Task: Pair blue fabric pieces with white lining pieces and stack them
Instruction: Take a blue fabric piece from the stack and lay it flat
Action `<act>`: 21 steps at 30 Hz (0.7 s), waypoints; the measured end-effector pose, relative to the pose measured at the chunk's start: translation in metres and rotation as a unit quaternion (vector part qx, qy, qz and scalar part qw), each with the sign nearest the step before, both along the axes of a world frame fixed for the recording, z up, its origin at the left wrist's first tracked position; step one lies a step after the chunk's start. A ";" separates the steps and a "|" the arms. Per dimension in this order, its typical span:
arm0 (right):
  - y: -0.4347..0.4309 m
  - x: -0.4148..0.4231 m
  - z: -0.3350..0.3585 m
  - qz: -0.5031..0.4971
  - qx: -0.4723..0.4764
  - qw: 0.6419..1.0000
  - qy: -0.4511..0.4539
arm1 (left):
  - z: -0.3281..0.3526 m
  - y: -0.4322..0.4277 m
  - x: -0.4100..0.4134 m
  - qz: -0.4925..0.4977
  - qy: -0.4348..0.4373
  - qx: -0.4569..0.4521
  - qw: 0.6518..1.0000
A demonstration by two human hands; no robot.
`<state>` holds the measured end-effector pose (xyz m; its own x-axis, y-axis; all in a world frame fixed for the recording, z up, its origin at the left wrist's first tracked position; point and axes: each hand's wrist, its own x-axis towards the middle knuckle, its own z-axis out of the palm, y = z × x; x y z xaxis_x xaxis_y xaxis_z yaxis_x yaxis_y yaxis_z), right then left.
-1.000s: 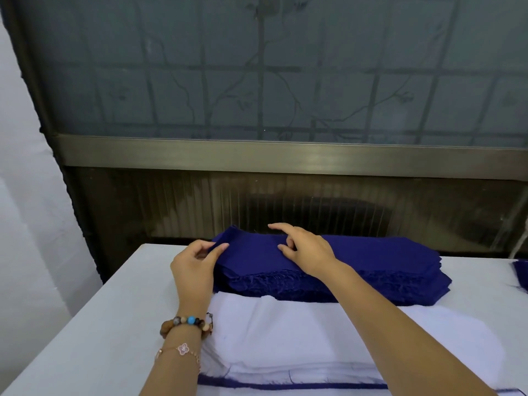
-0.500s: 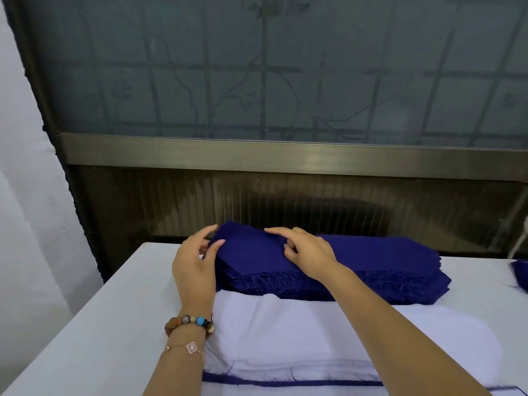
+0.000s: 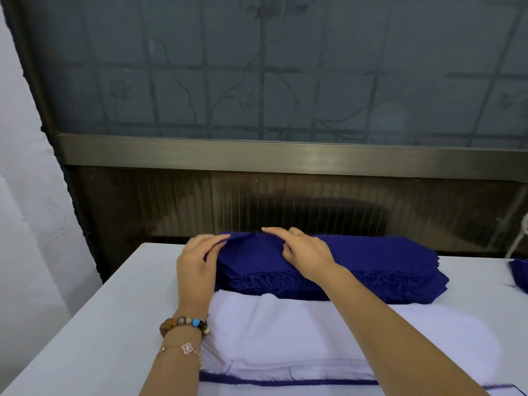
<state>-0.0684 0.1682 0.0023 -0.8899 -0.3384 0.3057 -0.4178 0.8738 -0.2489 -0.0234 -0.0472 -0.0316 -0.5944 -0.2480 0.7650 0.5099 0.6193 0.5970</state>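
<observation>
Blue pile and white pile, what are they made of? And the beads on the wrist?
Blue pile: it looks like matte woven cloth, because frayed threads show along the cut edges. White pile: thin, soft cloth, maybe lining, because it creases and sags smoothly. Beads: a mix, seemingly wood and polished stone or glass. Some are dull brown and one is glossy blue, but it's hard to be sure.

the left hand [image 3: 197, 267] covers the left end of the blue fabric stack [image 3: 371, 270], and its own fingers hide its hold on the top piece's corner, so a pinch cannot be told. the right forearm [image 3: 385, 324] hides part of the stack's front edge and crosses the white lining pile [image 3: 271, 332], which runs off the bottom edge. another blue piece [image 3: 520, 275] is cut by the right edge.
</observation>
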 end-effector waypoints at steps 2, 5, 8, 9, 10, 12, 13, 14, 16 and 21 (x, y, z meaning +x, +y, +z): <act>-0.002 0.001 0.001 0.002 0.027 1.000 0.005 | 0.001 0.002 0.001 -0.053 -0.046 0.115 0.991; -0.004 0.005 0.002 0.009 0.043 0.999 0.010 | 0.001 -0.003 -0.002 -0.100 -0.071 0.252 0.960; -0.004 0.005 0.002 0.005 0.028 1.000 0.009 | -0.002 -0.008 -0.006 -0.117 -0.081 0.307 0.941; -0.003 0.005 0.002 0.006 0.025 1.000 0.004 | -0.004 -0.007 -0.007 -0.124 -0.089 0.311 0.938; -0.002 0.004 0.002 0.010 0.022 1.000 -0.002 | -0.006 -0.007 -0.009 -0.130 -0.100 0.310 0.937; 0.002 0.003 0.005 0.015 0.001 1.000 -0.021 | -0.009 -0.007 -0.012 -0.119 -0.124 0.289 0.942; 0.005 0.002 0.007 0.014 -0.015 0.999 -0.035 | -0.011 -0.007 -0.013 -0.108 -0.131 0.277 0.946; 0.009 0.001 0.010 0.011 -0.029 0.998 -0.052 | -0.012 -0.008 -0.014 -0.099 -0.132 0.271 0.948; 0.019 -0.002 0.017 -0.005 -0.046 0.995 -0.093 | -0.012 -0.009 -0.014 -0.101 -0.129 0.266 0.950; 0.067 -0.004 0.030 -0.081 -0.036 0.984 -0.156 | -0.012 -0.008 -0.017 -0.092 -0.145 0.271 0.947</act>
<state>-0.0726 0.2348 0.0321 -0.9847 -0.1720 0.0266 -0.1678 0.8977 -0.4074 -0.0401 -0.0552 -0.0440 -0.8310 -0.4295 0.3534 0.3459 0.0984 0.9331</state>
